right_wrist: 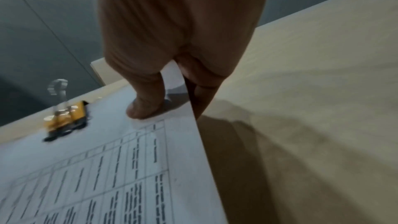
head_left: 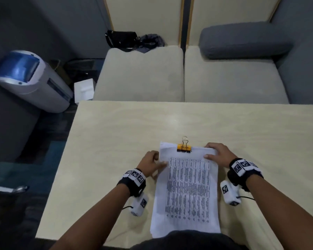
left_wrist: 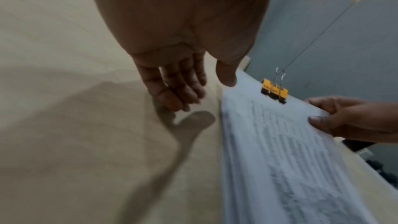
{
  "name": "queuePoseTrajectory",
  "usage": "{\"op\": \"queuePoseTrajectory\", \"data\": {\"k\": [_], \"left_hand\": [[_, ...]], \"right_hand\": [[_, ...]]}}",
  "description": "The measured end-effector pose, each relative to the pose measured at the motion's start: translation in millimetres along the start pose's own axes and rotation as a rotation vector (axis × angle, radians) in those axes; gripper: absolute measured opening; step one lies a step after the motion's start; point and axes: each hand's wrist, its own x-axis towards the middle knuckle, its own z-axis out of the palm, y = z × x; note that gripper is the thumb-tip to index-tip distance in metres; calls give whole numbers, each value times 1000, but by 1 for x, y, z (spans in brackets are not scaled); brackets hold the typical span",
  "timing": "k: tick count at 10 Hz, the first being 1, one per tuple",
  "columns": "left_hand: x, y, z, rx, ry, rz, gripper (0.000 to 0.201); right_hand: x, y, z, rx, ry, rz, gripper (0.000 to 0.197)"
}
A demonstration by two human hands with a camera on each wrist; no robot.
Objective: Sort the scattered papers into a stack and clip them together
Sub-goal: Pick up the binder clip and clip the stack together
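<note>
- light wood table [head_left: 116, 134], fills lower centre
- 2 beige seat cushions beyond table's far edge: 1 at 12 o'clock [head_left: 139, 74], 1 at 1 o'clock [head_left: 231, 78], side by side, touching
- grey bolster cushion [head_left: 244, 40] on back of the 1 o'clock seat
- black bag [head_left: 121, 39] at back of 12 o'clock seat, dark crumpled item [head_left: 152, 41] just beside it
- white-blue appliance [head_left: 29, 78] on floor, 10 o'clock
- white flat item [head_left: 84, 90] on floor between appliance and seat
- cream wall panels [head_left: 145, 13] behind seats
</note>
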Motion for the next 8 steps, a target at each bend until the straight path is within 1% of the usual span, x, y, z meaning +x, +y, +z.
{"op": "queuePoseTrajectory", "data": {"k": [1,2,3,4,5,6,7,8], "left_hand": [[-8,-12,2,-115,-41,-72,71],[-18,-20,-20,-80,90,-82,46],[-12,-41,-68,58,257,-158,33],[-9,-64,-140,125,405,-281,29],[-11,-90,-212,172,535,-390,29],[-13,-115,-269,180,599,-502,39],[-13,-132,-299,350,467,-554,64],[-18,-131,-277,510,286,-560,98]], "right_hand": [[13,-19,-1,65,144,-72,14],[26,-40,1,223,340,-18,21],[33,-59,9,304,343,-5,46],[26,-60,22,181,226,-30,49],[4,-45,44,64,130,-13,35],[-31,10,61,152,140,99,36],[-75,30,85,433,244,151,44],[-104,51,113,596,220,131,45]]}}
